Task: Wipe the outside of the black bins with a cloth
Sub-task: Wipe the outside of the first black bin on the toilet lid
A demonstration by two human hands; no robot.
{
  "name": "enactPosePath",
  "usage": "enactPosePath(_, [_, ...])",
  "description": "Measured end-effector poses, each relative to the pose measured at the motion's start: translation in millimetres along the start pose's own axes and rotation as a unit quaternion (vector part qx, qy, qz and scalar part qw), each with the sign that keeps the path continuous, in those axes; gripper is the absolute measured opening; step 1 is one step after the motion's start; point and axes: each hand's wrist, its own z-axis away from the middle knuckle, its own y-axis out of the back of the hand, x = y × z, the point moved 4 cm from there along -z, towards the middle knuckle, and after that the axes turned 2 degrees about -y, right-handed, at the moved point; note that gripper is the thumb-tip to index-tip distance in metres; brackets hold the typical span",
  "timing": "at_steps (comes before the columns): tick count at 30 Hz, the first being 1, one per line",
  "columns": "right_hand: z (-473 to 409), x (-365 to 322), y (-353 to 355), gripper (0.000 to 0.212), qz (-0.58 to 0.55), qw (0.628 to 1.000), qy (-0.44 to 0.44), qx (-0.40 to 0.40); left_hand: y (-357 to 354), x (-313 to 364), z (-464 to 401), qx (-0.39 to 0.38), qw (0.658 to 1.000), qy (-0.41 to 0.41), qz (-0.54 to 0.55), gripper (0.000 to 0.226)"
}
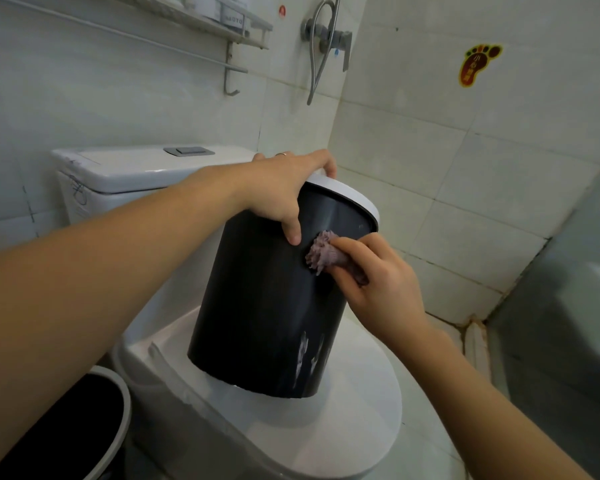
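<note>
A black bin (257,306) with a white rim stands tilted on the closed toilet lid (343,427). My left hand (284,188) grips its top rim, thumb pressed on the black side. My right hand (374,282) holds a bunched purple cloth (323,254) against the upper side of the bin, just below the rim. Whitish smears show low on the bin's side. A second black bin (66,431) with a grey rim sits at the bottom left, partly cut off by the frame.
The white toilet tank (125,171) stands behind the bin. A towel rail and wire shelf (229,26) hang on the tiled wall above. A shower valve and hose (326,39) are at the corner. A glass panel (561,306) stands on the right.
</note>
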Motion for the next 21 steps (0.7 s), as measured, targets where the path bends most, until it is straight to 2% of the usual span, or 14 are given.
enactPosePath(3, [-1.0,0.5,2.5,0.031,0.0,1.0,-0.007,-0.001,2.0,-5.6,3.0,-0.019,0.997,-0.006,0.069,0.101])
enactPosePath(7, [-3.6,1.5,4.7,0.031,0.006,1.0,-0.009,0.006,-1.2,-10.8,4.9,-0.018,0.992,-0.012,0.124,0.098])
enactPosePath(16, [-5.8,1.6,4.6,0.031,0.013,1.0,0.004,0.002,-7.6,-5.6,1.8,0.022,0.998,-0.023,0.061,0.099])
enactPosePath(18, [0.7,-0.5,3.8,0.031,0.013,1.0,0.028,-0.004,-8.8,-7.7,1.8,0.03,0.998,-0.027,0.055,0.101])
enactPosePath(21, [19.2,-9.1,-1.6,0.031,0.023,0.994,0.096,-0.056,-8.6,-10.2,2.1,0.028,0.998,-0.026,0.051,0.102])
